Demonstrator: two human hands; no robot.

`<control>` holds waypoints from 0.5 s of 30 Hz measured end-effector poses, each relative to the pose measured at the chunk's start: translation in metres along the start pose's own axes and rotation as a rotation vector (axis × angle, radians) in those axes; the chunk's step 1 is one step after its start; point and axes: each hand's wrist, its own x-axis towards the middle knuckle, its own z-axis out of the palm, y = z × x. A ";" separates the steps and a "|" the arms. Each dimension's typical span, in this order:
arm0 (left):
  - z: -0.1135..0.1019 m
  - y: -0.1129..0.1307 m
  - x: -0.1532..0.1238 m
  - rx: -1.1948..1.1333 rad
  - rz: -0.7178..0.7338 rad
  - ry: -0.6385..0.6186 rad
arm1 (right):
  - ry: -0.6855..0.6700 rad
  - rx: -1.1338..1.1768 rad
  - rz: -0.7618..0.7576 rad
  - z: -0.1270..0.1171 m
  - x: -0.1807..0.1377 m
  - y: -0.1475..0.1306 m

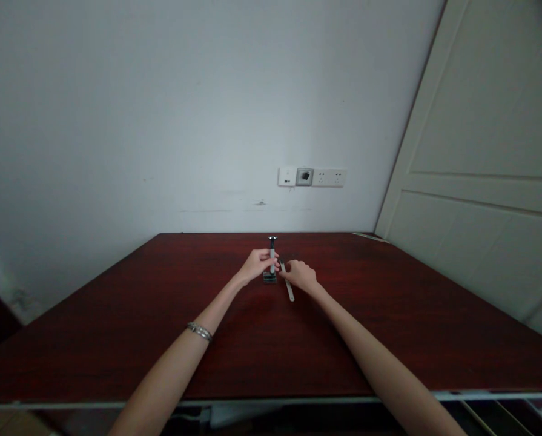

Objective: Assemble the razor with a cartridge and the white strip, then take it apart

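Observation:
A small metal razor-like tool [271, 243] stands upright on a dark square base [269, 278] near the middle of a dark red wooden table [116, 327]. My left hand [257, 264] is closed around its stem. My right hand [300, 274] rests just to the right of it and holds a thin pale strip [289, 290] that lies slanted on the table, with one end near the stand. A silver bracelet [200, 331] is on my left wrist.
A white wall stands behind the table, with a row of sockets [312, 177]. A pale door [484, 181] is at the right. A light metal rail [261, 401] runs along the table's near edge.

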 end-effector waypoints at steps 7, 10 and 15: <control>0.003 0.003 -0.001 0.004 -0.017 -0.014 | -0.006 -0.064 -0.003 0.001 -0.008 -0.006; 0.002 0.003 -0.001 0.003 -0.022 -0.015 | 0.004 -0.031 0.010 0.000 -0.007 -0.005; -0.001 0.000 0.000 -0.009 -0.002 -0.026 | -0.010 0.021 0.031 -0.001 -0.002 0.002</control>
